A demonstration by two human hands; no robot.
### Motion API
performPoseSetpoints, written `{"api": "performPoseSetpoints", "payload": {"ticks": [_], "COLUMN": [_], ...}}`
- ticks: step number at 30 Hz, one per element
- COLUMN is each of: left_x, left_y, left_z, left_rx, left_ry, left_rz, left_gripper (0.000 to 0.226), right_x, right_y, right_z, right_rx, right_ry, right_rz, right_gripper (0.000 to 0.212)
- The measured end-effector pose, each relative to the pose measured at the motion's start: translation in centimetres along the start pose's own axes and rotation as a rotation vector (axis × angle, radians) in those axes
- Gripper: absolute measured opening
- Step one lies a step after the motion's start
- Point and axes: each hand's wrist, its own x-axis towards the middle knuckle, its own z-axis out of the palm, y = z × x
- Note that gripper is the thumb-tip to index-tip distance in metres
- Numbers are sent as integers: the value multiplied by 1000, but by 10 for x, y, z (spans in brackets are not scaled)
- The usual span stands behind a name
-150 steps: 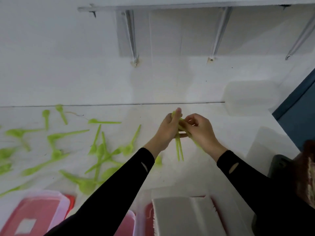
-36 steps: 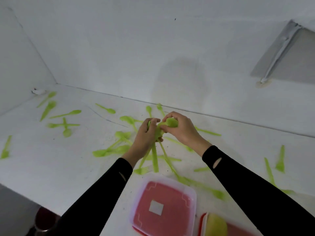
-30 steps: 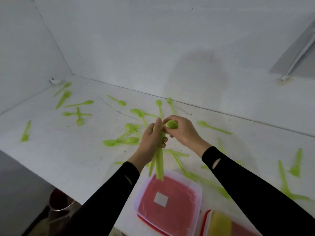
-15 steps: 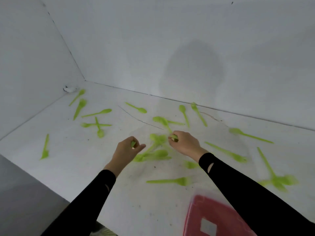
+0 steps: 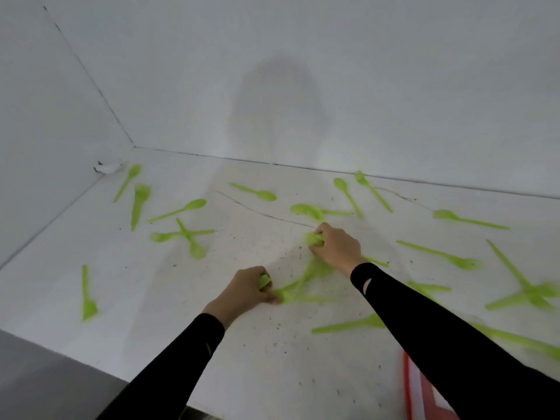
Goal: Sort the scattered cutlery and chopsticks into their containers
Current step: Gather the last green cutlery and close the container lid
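Since half a second ago my left hand [image 5: 245, 287] has slid right toward the tangle in front of me, and the red container [image 5: 407, 386] now shows only as a sliver at the lower right edge. White surface [image 5: 272, 359] fills most of the view. Both black sleeves [image 5: 181, 365] reach forward, the right arm crossing in from the lower right. My hands are apart, knuckles up, both low on the surface. The right hand [image 5: 335, 248] curls its fingers round the rounded end of a green utensil [image 5: 312, 239]. The left pinches another green piece [image 5: 264, 280]; what kind, I cannot tell. Between them, blurred green cutlery [image 5: 303, 283] runs slantwise from my left fingertips up toward my right wrist. More pieces lie scattered all round, pointing every way.
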Motion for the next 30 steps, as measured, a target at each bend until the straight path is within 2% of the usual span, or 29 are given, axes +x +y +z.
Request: {"api": "performPoseSetpoints", "payload": {"ticks": [3, 5, 9, 12, 15, 17, 18, 21, 24, 27, 30], "left_x": [2, 3, 5, 11, 20, 28, 34, 50, 62, 77, 96], "left_y": [-4, -5, -4, 6, 20, 29, 33, 50, 73, 89, 88], "left_z": [-12, -25, -56, -67, -73, -77, -78, -77, -60, -32, -9], "left_rx": [29, 6, -324, -634, -955, -1060, -1095, -1157, -919, -433, 80], "left_ry": [-18, -17, -32, -59, -77, -29, 7, 85, 84, 18, 49], "left_rz": [17, 46, 75, 102, 118, 111, 111, 124, 146, 194, 252], "left_gripper": [25, 17, 16, 14, 11, 15, 16, 14, 9, 29, 42], "right_x": [-2, -5, -16, -31, -41, -45, -48, -58, -60, -56, -51], "right_y": [7, 11, 9, 5, 11, 18, 22, 28, 27, 19, 10], "right_z": [-18, -29, -40, -37, -25, -14, -9, 2, 12, 20, 20], "right_rx": [153, 277, 568, 734, 631, 469, 423, 314, 165, 68, 28], "right_ry": [21, 56, 123, 19, -86, -93, -94, -109, -91, -51, -44], "right_rz": [52, 88, 148, 212, 224, 196, 182, 193, 219, 232, 219], "right_gripper": [22, 21, 25, 37, 32, 22, 24, 57, 67, 80, 70]}}
